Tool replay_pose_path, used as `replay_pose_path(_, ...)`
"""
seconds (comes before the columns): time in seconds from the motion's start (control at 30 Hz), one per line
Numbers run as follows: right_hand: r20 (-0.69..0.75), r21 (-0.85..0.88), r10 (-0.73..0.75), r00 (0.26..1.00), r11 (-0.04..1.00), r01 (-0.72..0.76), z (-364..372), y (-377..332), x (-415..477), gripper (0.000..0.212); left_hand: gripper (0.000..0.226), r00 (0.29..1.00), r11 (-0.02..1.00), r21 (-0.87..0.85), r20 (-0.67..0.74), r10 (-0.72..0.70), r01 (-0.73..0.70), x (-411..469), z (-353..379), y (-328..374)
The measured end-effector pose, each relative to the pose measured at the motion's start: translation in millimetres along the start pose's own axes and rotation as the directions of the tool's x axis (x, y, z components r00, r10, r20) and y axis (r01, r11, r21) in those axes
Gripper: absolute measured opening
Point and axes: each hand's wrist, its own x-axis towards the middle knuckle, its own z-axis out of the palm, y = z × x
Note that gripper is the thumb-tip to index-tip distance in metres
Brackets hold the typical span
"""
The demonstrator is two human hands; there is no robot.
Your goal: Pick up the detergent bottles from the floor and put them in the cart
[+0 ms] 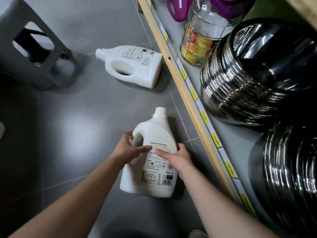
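Observation:
A white detergent bottle point(154, 169) lies on the grey tiled floor near me, cap pointing away, label up. My left hand point(127, 149) wraps its handle from the left, fingers across the front. My right hand point(176, 158) presses against its right side, thumb on the label. A second white detergent bottle point(135, 66) lies on its side farther away, cap to the left, beside the shelf edge. No cart is in view.
A low shelf point(193, 107) with a wooden front rail and yellow price tags runs along the right, holding stacked steel bowls point(248, 79), a glass jar point(204, 35) and purple items. A grey plastic stool point(39, 54) stands at the upper left.

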Motion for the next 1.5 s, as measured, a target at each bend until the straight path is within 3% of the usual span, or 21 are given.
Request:
replay_pose_path(0.33,-0.024,-0.105,-0.274,0.961,0.957,0.27,-5.9,-50.0,-0.4,0.124,0.102,0.959,0.961,-0.064,-0.11,0.26,-0.268,-7.0,-23.5,43.2)
replay_pose_path(0.57,0.072,-0.263,-0.481,0.873,0.835,0.482,-17.0,-83.1,-8.7,0.116,0.118,0.905,0.911,0.013,-0.109,0.41,-0.411,-8.2,-47.1,58.2)
replay_pose_path(0.8,0.143,-0.472,-0.474,0.869,0.738,0.481,-28.0,-74.1,-32.4,0.117,0.116,0.856,0.842,0.171,0.02,0.516,-0.511,-37.6,-56.3,55.8)
replay_pose_path(0.97,0.163,-0.451,-0.493,0.854,0.733,0.509,-29.0,-57.3,-52.0,0.102,0.111,0.806,0.757,0.306,0.067,0.588,-0.578,-56.4,-62.5,49.5)
replay_pose_path(1.07,0.176,-0.476,-0.499,0.848,0.711,0.517,-27.2,-50.0,-57.6,0.103,0.11,0.809,0.747,0.338,0.087,0.581,-0.573,-64.4,-62.9,45.3)
replay_pose_path(1.27,0.249,-0.562,-0.514,0.821,0.613,0.555,-32.2,-45.2,-63.2,0.106,0.108,0.816,0.748,0.339,0.128,0.564,-0.571,-70.6,-64.1,33.8)
replay_pose_path(1.5,0.263,-0.497,-0.568,0.78,0.614,0.614,-28.6,-40.0,-62.7,0.119,0.108,0.819,0.769,0.286,0.139,0.557,-0.572,-74.6,-64.7,34.1)
